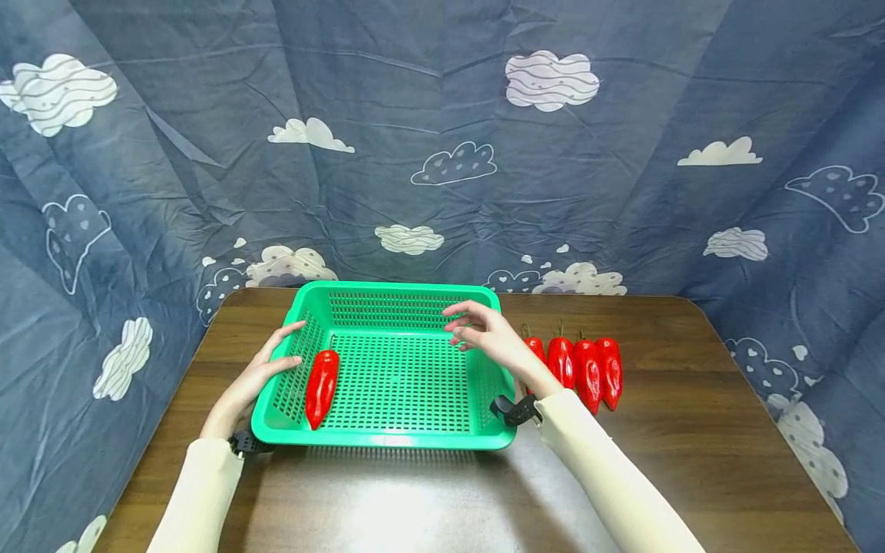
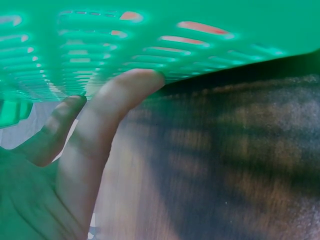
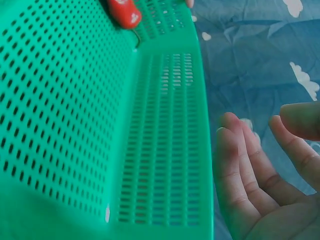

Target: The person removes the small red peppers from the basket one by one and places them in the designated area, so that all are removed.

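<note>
A green plastic basket [image 1: 397, 439] with slotted walls stands on the table. My left hand [image 1: 252, 376] grips its left side. A finger and the thumb reach over the rim, while in the left wrist view other fingers [image 2: 107, 110] lie against the outside wall from below. Inside, along the left wall, lies a glossy red pepper [image 1: 322, 389], its stem pointing to the back. Above the right end of the basket hovers my right hand [image 1: 487, 334], its fingers loosely bent and nothing between them. The right wrist view shows that hand [image 3: 265, 185] beside the rim.
Several more red peppers [image 1: 588, 376] lie side by side on the wooden table [image 1: 691, 430], right of the basket, partly behind the right forearm. A blue curtain [image 1: 442, 153] with cloud prints hangs behind the table. Black bands [image 1: 515, 410] sit on both wrists.
</note>
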### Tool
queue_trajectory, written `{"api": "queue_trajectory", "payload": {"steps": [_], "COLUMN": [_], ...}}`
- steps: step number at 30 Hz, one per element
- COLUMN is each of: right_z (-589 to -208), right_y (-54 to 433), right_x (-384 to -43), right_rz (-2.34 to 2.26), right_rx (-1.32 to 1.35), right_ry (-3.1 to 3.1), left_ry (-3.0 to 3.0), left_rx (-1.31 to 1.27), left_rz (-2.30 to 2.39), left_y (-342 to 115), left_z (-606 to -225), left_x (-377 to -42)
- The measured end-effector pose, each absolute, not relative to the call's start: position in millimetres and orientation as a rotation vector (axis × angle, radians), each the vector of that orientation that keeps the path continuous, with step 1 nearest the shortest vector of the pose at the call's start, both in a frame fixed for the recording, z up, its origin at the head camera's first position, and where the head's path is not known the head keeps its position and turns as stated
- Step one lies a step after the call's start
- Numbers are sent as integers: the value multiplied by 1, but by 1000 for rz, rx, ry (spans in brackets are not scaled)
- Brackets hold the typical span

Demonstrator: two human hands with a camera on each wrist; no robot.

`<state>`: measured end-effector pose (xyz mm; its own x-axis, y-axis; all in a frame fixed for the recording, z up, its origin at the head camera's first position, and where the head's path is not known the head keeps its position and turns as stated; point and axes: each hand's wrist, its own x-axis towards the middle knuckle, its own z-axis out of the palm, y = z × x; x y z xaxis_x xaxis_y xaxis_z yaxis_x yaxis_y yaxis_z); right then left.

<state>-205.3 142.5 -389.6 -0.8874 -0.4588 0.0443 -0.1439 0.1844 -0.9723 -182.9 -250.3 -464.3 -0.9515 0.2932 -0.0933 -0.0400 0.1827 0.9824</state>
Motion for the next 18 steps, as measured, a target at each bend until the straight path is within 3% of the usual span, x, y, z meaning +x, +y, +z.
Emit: {"api": "queue_trajectory", "payload": {"steps": [18], "right_z": [-409], "right_y": [103], "right_x": [-208], "right_rz": [-1718], "right_rx": [-555], "right_ry": [2176], "left_ry": [2157], "left_rx": [245], "left_rz": [1862], "left_y": [-250], "left_z": [-464], "left_x": [-182]}}
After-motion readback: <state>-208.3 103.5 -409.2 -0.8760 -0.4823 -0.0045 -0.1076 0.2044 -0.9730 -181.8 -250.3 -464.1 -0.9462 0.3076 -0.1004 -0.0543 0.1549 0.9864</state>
